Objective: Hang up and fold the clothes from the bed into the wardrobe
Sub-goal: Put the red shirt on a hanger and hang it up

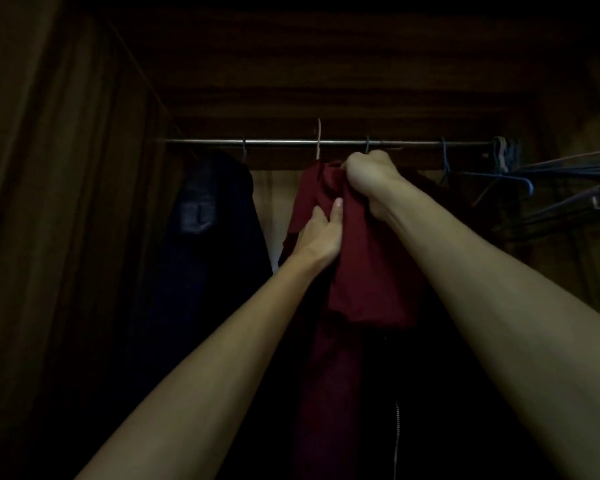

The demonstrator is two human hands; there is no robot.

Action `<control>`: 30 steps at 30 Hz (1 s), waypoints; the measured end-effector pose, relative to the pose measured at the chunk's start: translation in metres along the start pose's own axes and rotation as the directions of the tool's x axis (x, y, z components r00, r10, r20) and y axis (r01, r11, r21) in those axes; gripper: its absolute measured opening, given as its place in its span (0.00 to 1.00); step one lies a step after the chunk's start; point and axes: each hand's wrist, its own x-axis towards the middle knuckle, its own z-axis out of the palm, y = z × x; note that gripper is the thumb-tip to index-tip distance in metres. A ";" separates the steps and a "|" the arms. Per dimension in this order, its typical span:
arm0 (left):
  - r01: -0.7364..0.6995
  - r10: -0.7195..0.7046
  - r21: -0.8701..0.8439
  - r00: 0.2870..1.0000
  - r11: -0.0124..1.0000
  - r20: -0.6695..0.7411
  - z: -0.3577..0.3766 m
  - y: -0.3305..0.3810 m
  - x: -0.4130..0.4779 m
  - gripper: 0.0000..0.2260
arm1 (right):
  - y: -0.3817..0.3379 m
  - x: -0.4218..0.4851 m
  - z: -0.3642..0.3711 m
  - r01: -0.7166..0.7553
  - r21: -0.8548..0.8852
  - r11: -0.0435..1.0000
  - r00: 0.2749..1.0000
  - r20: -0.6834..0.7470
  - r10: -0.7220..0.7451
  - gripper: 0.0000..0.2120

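A dark red garment hangs below the metal wardrobe rail in the dim wardrobe. My right hand is raised just under the rail and grips the top of the red cloth in a fist. Lower and to the left, my left hand holds a fold of the same cloth, thumb on top. A pale hanger hook sits over the rail just left of my right hand. The rest of that hanger is hidden by the cloth.
A dark blue garment hangs at the left on a hanger. Several blue hangers with nothing on them bunch at the rail's right end and stick out toward me. The wardrobe's wooden side wall stands close on the left.
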 end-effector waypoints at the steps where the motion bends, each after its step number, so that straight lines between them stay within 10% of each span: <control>1: 0.007 -0.007 0.011 1.000 1.000 -0.016 -0.004 -0.004 0.004 0.31 | 0.000 0.005 0.004 0.011 -0.005 1.000 1.000 0.016 -0.011 0.09; 13: 0.100 -0.081 0.137 0.987 0.985 -0.138 -0.060 -0.065 -0.026 0.24 | 0.051 0.028 0.036 -0.057 0.011 0.998 0.997 0.061 0.057 0.17; 19: -0.038 0.022 0.375 0.999 0.926 0.047 -0.052 -0.078 -0.076 0.21 | 0.080 -0.002 -0.005 0.155 -0.153 0.976 0.979 -0.109 -0.173 0.04; 30: -0.316 0.185 0.462 0.934 0.828 0.307 -0.009 -0.124 -0.187 0.10 | 0.153 -0.180 -0.112 0.130 -0.620 0.774 0.972 -0.075 -0.223 0.14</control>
